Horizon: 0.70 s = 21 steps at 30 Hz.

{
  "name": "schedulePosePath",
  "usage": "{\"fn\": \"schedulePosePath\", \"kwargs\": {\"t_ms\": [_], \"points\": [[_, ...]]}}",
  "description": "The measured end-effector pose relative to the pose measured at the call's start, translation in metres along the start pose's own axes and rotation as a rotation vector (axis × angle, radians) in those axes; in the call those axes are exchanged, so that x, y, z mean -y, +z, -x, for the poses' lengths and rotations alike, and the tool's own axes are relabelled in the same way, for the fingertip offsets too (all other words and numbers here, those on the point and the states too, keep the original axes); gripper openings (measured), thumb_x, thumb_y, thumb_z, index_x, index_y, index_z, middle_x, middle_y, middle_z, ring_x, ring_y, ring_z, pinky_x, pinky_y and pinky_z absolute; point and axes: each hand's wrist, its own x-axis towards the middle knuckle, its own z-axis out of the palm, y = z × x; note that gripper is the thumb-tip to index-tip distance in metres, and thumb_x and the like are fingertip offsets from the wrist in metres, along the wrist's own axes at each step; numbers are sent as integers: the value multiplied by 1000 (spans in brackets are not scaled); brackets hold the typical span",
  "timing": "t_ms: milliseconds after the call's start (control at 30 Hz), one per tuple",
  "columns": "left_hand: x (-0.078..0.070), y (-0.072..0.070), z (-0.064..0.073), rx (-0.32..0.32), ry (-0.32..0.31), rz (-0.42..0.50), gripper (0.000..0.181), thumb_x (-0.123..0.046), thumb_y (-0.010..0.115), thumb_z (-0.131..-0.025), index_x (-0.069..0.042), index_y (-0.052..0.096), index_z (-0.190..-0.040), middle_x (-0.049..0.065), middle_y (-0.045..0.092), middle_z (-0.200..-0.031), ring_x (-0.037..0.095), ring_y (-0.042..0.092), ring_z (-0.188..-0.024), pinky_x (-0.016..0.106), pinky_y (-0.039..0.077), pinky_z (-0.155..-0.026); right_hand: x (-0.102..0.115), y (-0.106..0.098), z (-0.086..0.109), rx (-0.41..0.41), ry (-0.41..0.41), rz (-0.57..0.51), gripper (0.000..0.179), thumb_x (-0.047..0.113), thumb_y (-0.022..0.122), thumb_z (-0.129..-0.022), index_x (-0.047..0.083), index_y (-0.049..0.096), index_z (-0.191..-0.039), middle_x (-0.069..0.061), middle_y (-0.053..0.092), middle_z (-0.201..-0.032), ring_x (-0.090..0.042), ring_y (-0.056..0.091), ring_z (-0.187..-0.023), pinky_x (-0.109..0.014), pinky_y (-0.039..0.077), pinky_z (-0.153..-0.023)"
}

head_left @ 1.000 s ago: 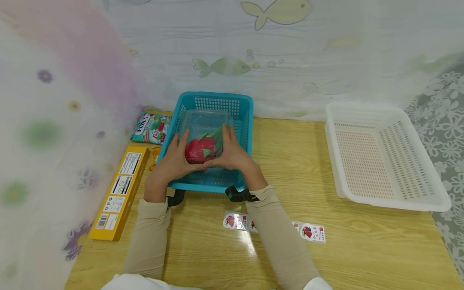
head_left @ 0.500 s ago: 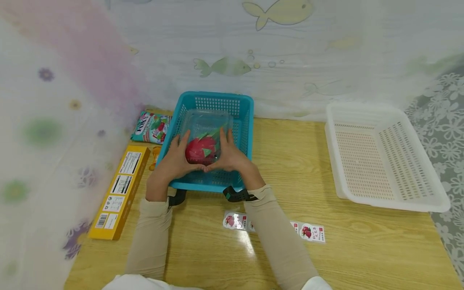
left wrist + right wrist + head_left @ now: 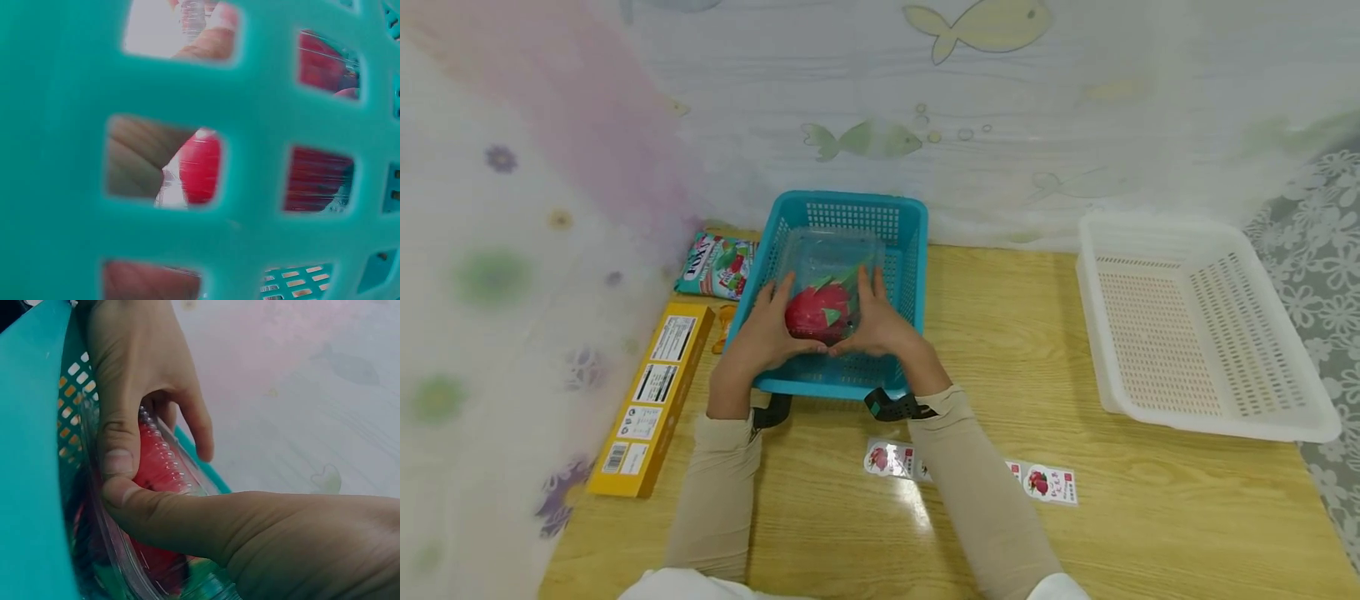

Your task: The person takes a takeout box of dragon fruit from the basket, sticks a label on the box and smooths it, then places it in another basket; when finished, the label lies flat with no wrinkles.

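Gripping a clear plastic box [image 3: 835,246] inside the turquoise rectangular mesh basket [image 3: 831,390], holding one side with the left hand [image 3: 765,335], the other with the right hand [image 3: 880,323], touching thumbs at the near edge. Enclosing therein a red, green-scaled dragon fruit [image 3: 815,310]. Apparently steadying or positioning the box; probably needing even pressure from each grip next. Also seeing a white plastic basket [image 3: 1157,342] well right of the turquoise one.

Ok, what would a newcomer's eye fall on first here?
Probably the bright red dragon fruit in a clear plastic box inside the blue basket, framed by the left hand and right hand. Next, perhaps the yellow box left of that basket, and the white basket at far right.
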Motion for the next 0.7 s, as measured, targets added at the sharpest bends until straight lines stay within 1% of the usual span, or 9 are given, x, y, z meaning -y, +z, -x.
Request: {"fn": "schedulePosePath", "kwargs": {"t_ms": [133, 267, 367, 500, 700], "points": [[1, 0, 0, -10, 5, 3, 121, -45, 82, -84, -14, -2, -165, 29, 3, -168, 53, 17, -152, 69, 33, -114, 1, 0, 1, -3, -5, -3, 141, 36, 91, -76, 16, -18, -162, -15, -24, -169, -44, 4, -158, -54, 29, -123], [2, 0, 2, -15, 8, 24, 120, -45, 82, -85, -14, -1, -165, 28, 3, -169, 52, 18, -152, 69, 34, -114, 3, 1, 2, -12, 0, -1, 140, 36, 91, -76, 16, -17, -163, -14, -23, -169, -44, 6, -157, -53, 30, -123], [2, 0, 4, -14, 7, 38, 119, -43, 82, -85, -13, 0, -165, 27, 4, -169, 52, 18, -152, 69, 33, -114, 5, 1, 3, -8, 2, 2, 140, 36, 91, -77, 15, -17, -162, -15, -24, -169, -43, 5, -158, -52, 30, -123], [3, 0, 6, -17, 18, 36, 118, -43, 82, -86, -12, -1, -165, 28, 5, -169, 53, 19, -152, 70, 33, -114, 7, 1, 4, -11, -2, 8, 140, 36, 91, -76, 14, -16, -163, -16, -23, -169, -43, 3, -158, -53, 29, -123], [0, 0, 6, -34, 20, 49, 118, -45, 80, -86, -12, -2, -165, 29, 7, -168, 53, 21, -150, 70, 35, -113, 9, -1, 5, -29, -3, 12, 140, 35, 93, -75, 15, -14, -163, -15, -21, -170, -42, 5, -158, -51, 30, -123]]}}
